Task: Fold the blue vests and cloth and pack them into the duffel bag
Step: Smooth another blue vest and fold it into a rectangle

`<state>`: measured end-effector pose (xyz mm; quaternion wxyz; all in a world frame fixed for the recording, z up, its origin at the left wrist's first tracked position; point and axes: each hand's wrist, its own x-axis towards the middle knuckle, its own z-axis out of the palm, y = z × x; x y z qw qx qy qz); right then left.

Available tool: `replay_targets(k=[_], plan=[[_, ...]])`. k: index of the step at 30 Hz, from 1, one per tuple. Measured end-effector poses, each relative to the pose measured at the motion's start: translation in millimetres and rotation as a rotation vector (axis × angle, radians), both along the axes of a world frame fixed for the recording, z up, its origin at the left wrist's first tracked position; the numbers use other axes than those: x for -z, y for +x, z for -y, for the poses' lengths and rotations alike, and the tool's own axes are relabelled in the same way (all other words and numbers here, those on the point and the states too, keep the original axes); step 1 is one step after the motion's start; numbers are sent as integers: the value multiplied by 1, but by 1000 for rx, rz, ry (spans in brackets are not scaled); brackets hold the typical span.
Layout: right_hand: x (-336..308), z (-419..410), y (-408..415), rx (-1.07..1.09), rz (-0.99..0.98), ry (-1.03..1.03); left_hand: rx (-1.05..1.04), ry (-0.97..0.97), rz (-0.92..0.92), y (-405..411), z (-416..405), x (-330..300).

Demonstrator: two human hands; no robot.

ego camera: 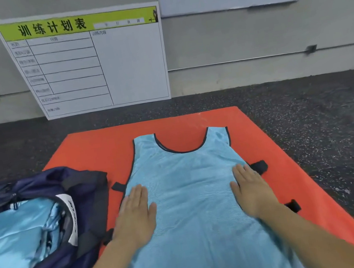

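**Vest laid flat, both palms pressing on it**

Your blue vest [190,192] lies spread flat on the orange mat [94,147], its long axis running straight away from you. The neckline and both shoulder straps point toward the wall; the hem end comes down toward you and out of the bottom of the view. It is a light blue mesh fabric with dark trim along the scooped neck and the armholes. Black side tabs [259,167] stick out from its edges onto the mat, two on each side.

Your left hand [135,214] rests palm down on the vest's left edge, fingers straight and together, gripping nothing. Your right hand [252,191] mirrors it on the right edge, also flat with straight fingers, just beside the upper right tab. The two hands are well apart, with bare mesh between them.

To your left the navy duffel bag [59,263] sits partly on the mat and partly on the dark speckled floor [320,125], touching the mat's left side. Its mouth is open, and shiny light blue cloth [16,240] lies inside.

A white schedule board [130,64] with a green header leans against the grey wall behind the mat.
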<state>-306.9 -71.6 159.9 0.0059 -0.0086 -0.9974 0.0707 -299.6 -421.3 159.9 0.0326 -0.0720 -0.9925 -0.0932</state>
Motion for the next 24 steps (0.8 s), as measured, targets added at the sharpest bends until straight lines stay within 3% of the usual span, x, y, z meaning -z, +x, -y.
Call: replay_targets(k=[2, 5, 8, 10, 14, 17, 21, 24], plan=[[-11, 4, 8, 36, 0, 5, -21, 12, 7, 15, -10, -3], [-8, 78, 40, -159, -108, 54, 130, 10, 7, 47, -55, 7], [10, 123, 86, -271, -46, -16, 196, 5, -53, 70, -68, 15], [11, 100, 100, -201, -75, -66, 124, -6, -82, 76, -46, 16], [-1, 12, 109, 24, 32, 24, -8, -55, -7, 86, 12, 14], [-12, 1, 108, 114, -9, 56, -22, -83, -57, 92, 7, 12], [11, 95, 124, -173, -66, 35, 232, -57, -67, 119, -60, 15], [11, 120, 147, -212, -16, -62, 268, -62, -100, 129, -60, 18]])
